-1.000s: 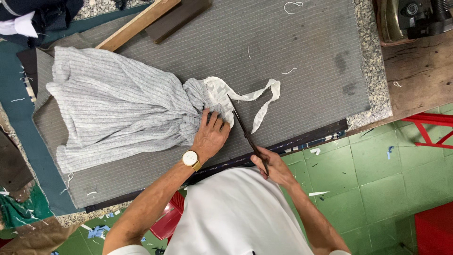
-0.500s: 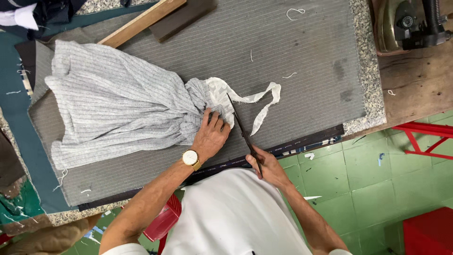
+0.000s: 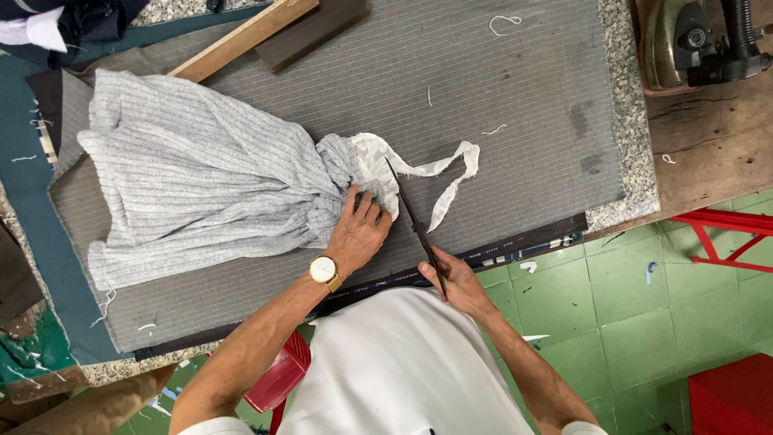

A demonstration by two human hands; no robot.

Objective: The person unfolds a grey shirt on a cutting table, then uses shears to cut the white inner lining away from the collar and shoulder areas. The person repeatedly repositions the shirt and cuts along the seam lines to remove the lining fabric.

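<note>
A grey striped garment lies gathered on a grey pinstriped cloth that covers the table. My left hand, with a wristwatch, presses down on the bunched white end of the garment. My right hand grips dark scissors whose blades point up along the edge of that bunched end. A thin white strip of fabric trails off to the right of the blades.
A wooden ruler and a dark block lie at the back. An iron sits on a wooden surface at the top right. Red stools stand on the green tiled floor. Teal cloth lies left.
The view has shifted slightly; both hands and the scissors stay in about the same place at the garment's bunched end.
</note>
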